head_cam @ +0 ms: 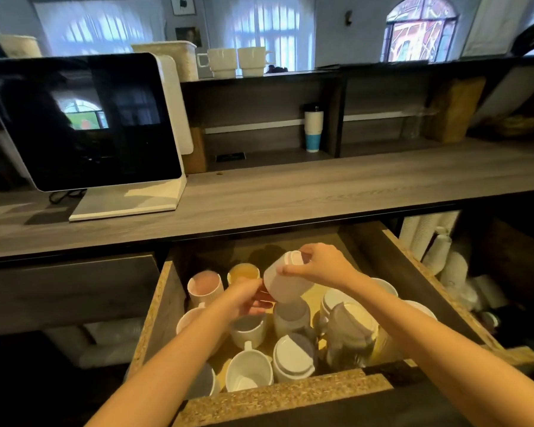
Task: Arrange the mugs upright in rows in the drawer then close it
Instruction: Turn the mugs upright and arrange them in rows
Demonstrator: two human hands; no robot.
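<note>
The chipboard drawer (290, 392) is pulled out below the counter and holds several mugs. I hold one white mug (282, 283) tilted in the air above the drawer's middle, its base turned up and away. My right hand (319, 265) grips it near the base, and my left hand (247, 295) holds its lower rim or handle side. Upright at the back left stand a ribbed pink mug (204, 286) and a yellow-lined mug (243, 272). White mugs (249, 369) stand at the front. At the right lie tipped mugs and a stack of saucers (352, 328).
A grey wooden counter (321, 192) runs above the drawer, with a dark screen on a white stand (84, 124) at the left. Two white mugs (238, 61) sit on the top shelf. Stacks of paper cups (435, 241) fill the compartment right of the drawer.
</note>
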